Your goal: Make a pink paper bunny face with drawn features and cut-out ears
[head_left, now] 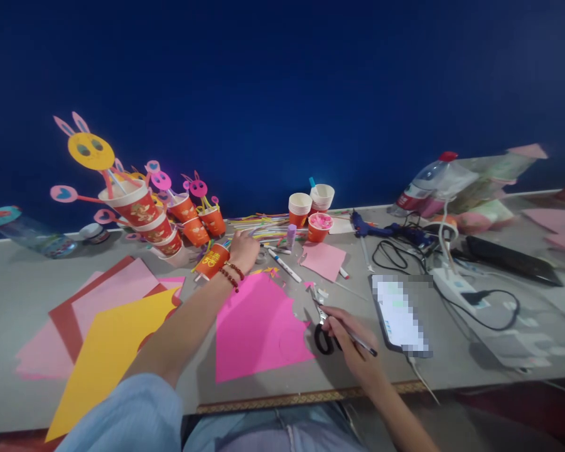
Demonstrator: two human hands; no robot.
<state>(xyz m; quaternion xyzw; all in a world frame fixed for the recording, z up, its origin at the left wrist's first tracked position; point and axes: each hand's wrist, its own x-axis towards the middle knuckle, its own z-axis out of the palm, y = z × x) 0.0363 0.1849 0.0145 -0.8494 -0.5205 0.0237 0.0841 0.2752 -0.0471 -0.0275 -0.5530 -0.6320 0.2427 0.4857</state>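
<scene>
My left hand [245, 250] reaches to the back middle of the table, beside a red paper cup [213, 260] lying on its side with pens in it. Its fingers are too small and blurred to tell what they touch. In my right hand [351, 339] is a dark pen [365, 346], gripped with the fingers closed. Black-handled scissors [324, 339] lie just left of that hand. Between my arms is a bright pink sheet [258, 333] with a cut right edge. Beyond it lie a white marker [285, 265] and a light pink square [324, 260].
Yellow paper [108, 351] and red and pink sheets lie at left, below decorated cups [141, 210]. Several cups [300, 206] stand at back centre. A phone [399, 314], cables, a power strip [456, 289], a blue glue gun [370, 227] and a bottle [421, 185] are at right.
</scene>
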